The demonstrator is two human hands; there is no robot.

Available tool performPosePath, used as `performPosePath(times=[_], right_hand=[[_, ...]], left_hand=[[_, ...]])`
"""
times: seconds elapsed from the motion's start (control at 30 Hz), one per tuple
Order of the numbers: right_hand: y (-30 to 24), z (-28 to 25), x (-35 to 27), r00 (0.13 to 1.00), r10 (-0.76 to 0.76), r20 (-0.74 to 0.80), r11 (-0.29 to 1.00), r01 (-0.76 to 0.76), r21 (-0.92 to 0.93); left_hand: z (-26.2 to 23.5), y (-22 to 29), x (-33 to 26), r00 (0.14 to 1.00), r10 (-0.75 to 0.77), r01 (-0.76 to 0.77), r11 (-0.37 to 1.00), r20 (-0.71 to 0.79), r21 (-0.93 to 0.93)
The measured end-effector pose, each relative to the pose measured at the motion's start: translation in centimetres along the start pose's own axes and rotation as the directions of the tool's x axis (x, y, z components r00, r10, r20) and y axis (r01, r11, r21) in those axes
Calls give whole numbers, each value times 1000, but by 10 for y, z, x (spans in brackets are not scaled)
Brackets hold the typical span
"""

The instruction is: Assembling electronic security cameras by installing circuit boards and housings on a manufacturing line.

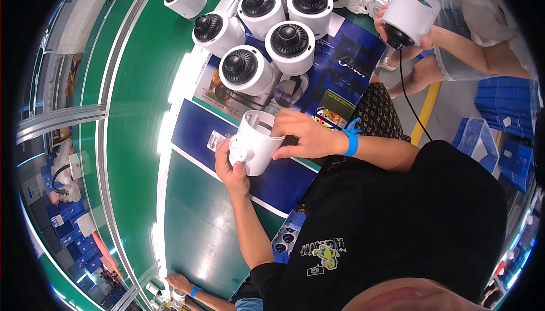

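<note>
My left hand (231, 169) is wrapped round the side of a white cylindrical housing (262, 149), near a round raised port on its wall. The housing is tilted with its open end up. My right hand (306, 135), with a blue band at the wrist, grips its rim. The right thumb lies outside the wall and the fingers dip into the opening, where their tips are hidden. Just beyond stand several white housings with black ribbed ends, the nearest being a finished-looking white-and-black unit (247, 69). Beneath my hands lies a blue printed sheet (196, 129).
At the upper right a co-worker's hands hold another white unit (411, 13) with a black cable (406, 89). Another person's hand (179, 282) works at the bottom left. A green bench (133, 106) has a metal rail (102, 140) along it. Blue bins (505, 103) stand at right.
</note>
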State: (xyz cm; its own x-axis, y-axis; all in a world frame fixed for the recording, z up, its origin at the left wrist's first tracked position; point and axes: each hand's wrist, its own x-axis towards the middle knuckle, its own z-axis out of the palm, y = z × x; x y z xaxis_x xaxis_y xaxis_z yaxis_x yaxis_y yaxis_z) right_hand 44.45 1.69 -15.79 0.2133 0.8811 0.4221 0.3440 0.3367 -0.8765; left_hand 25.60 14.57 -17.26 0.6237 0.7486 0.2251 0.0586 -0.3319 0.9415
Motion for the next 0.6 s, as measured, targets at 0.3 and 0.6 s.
performPosePath(times=[0.3, 0.6], right_hand=[[-3, -1, 0, 999, 42, 23, 999, -42, 11], [-3, -1, 1, 999, 34, 15, 999, -34, 11]], left_hand=[[1, 2, -1, 1000, -15, 15, 1000, -5, -2], [0, 1, 0, 1000, -11, 11, 1000, -8, -4]])
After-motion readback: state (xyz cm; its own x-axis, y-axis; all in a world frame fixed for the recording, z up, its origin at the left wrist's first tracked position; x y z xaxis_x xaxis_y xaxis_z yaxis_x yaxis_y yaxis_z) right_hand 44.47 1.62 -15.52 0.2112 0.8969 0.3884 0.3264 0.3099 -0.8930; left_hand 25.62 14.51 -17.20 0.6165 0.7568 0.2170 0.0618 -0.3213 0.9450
